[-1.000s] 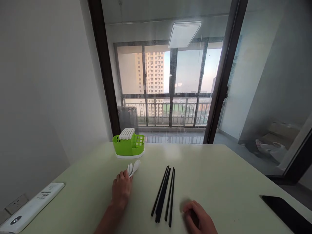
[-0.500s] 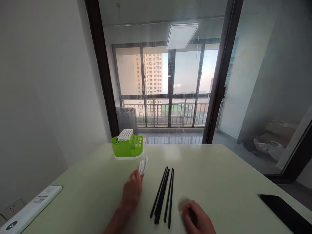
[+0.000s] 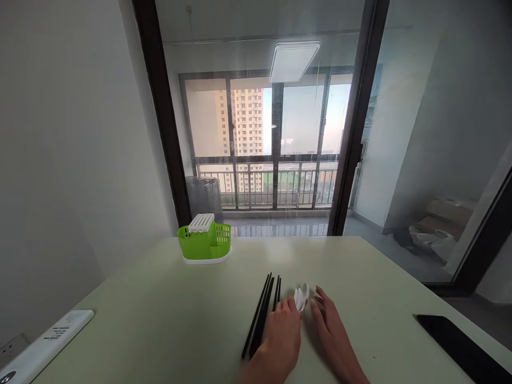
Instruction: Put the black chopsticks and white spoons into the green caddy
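Note:
My left hand (image 3: 282, 335) is closed around a small bunch of white spoons (image 3: 301, 298), their rounded bowls sticking up past the fingers. Close by on the right, my right hand (image 3: 331, 332) has its fingers stretched out beside the spoons and holds nothing. Several black chopsticks (image 3: 263, 316) lie lengthwise on the table, just left of my left hand. That hand and wrist cover part of them.
A green utensil basket (image 3: 202, 246) with a white base and slotted white top stands at the table's far left. On the left edge lies a white power strip (image 3: 60, 341). A flat black object (image 3: 456, 341) rests at the right edge. Behind the pale table (image 3: 152, 298) is a glass door.
My left hand has carried the spoons to the right, across the chopsticks. My right hand has moved forward and its curled fingers have straightened. The view has shifted slightly.

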Demonstrator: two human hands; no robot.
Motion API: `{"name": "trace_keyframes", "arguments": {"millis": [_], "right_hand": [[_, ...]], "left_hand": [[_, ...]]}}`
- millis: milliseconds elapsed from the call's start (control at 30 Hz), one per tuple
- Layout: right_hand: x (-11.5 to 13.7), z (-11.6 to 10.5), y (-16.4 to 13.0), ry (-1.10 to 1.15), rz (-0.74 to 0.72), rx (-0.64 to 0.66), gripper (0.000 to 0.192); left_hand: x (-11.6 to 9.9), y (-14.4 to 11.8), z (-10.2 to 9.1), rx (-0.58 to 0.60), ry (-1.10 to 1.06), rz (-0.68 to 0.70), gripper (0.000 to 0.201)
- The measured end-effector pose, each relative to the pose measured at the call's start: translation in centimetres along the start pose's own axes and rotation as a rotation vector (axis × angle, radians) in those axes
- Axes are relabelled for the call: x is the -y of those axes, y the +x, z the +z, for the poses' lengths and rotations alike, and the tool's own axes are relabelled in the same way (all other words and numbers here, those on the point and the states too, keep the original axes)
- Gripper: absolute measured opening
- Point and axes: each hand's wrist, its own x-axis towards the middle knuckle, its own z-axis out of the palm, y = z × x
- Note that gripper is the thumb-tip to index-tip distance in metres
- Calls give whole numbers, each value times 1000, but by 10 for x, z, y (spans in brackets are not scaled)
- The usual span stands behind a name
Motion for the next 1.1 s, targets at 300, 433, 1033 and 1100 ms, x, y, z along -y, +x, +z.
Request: {"name": "trace_keyframes", "arguments": {"millis": [300,433,1033,1100], "right_hand": [[-14,-2,15,-124,-120,100,65],[-14,0,12,-129,-90,136,66],[-14,-3,14,-133,-109,47,59],[-14,-3,14,-124,-105,40,58]], "left_hand": [[-14,13,31,-101,124,26,39],[-18,19,33,-65,127,12,47],[-17,17,11,49,128,189,59],[-12,16,2,42,96,191,47]]}}
